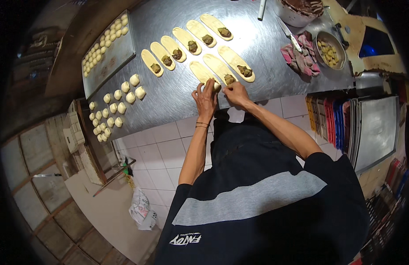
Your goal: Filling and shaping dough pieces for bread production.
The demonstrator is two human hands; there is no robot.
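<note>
Both hands pinch the near end of one flattened dough strip (203, 73) at the table's front edge: left hand (206, 98) with fingers bunched on its tip, right hand (235, 93) fingertips pressed together just beside at 3 o'clock. Forearms run up from 6 o'clock, left wrist with dark bands. Further strips carry brown filling (244, 70), two at 2 o'clock, a row of six at 12. Steel table (169, 97). Dough balls (120, 98) loose at 9 o'clock; baking tray (117, 55) of smaller balls at 10. At 2 o'clock: pink cloth (301, 57), metal bowl (330, 49) of yellowish lumps. White plastic bag (141, 210) on floor, 7 o'clock.
</note>
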